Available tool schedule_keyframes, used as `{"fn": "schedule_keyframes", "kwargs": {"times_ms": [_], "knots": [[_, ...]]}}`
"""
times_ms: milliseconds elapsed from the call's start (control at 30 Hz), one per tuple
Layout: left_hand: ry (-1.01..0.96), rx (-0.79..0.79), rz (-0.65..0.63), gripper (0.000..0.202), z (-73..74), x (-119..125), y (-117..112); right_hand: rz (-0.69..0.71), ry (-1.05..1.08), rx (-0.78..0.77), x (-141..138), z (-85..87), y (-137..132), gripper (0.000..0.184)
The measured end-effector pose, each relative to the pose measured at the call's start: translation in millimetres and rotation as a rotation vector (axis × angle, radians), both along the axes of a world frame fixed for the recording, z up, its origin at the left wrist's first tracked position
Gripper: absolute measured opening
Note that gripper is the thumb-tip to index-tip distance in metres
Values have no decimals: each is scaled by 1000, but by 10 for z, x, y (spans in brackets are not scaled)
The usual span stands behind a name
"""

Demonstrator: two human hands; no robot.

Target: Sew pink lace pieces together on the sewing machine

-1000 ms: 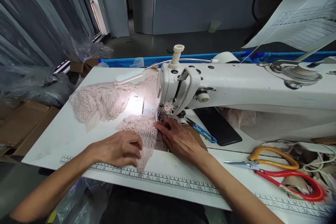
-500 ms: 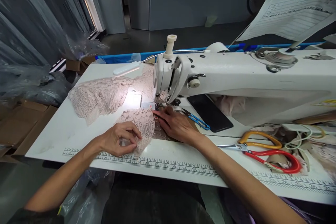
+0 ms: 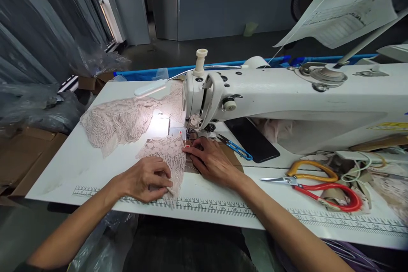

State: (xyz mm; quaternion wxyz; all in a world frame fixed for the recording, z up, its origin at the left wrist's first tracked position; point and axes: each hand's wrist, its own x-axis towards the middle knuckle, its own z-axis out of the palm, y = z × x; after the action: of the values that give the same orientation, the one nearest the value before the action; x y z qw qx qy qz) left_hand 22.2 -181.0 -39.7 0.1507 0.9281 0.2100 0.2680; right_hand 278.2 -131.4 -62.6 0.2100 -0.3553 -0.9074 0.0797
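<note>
A piece of pale pink lace (image 3: 174, 157) lies in front of the sewing machine's needle area, its lower tip hanging toward the ruler edge. My left hand (image 3: 148, 180) is closed, thumb and fingers pinching the lace low on its left side. At the lace's right edge, just in front of the presser foot, my right hand (image 3: 213, 161) has its fingertips together on the fabric. Its other fingers rest over a brown patch (image 3: 234, 155) on the table. The white sewing machine (image 3: 270, 89) stands over the work, a lamp lighting the needle plate.
A long gathered heap of lace (image 3: 119, 121) covers the table's left rear. Blue thread snips (image 3: 237, 148) and a black phone (image 3: 255, 140) lie under the machine arm. Scissors with orange and red handles (image 3: 331, 191) lie at right, by scraps. A printed ruler (image 3: 216, 208) runs along the front edge.
Both hands have drawn the lace slightly toward me, away from the needle. The left thumb and fingers have closed more tightly on it. The view has shifted a little.
</note>
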Motion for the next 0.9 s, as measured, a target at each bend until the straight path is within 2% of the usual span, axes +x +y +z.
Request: {"fn": "schedule_keyframes", "kwargs": {"times_ms": [133, 333, 533, 767, 900], "knots": [[-73, 34, 18, 6, -6, 32, -7, -15, 40, -25, 12, -31, -12, 37], [-171, 30, -29, 8, -5, 89, -8, -26, -39, 0, 3, -4, -29, 37], [-179, 27, -43, 11, -58, 106, -16, -26, -61, 20, 6, 20, 14, 41], [-187, 70, -69, 12, -110, 110, -16, -62, -210, 100, -96, 75, 83, 41], [-148, 146, -29, 11, -89, 119, -17, -53, -179, 20, -53, 142, 107, 42]]}}
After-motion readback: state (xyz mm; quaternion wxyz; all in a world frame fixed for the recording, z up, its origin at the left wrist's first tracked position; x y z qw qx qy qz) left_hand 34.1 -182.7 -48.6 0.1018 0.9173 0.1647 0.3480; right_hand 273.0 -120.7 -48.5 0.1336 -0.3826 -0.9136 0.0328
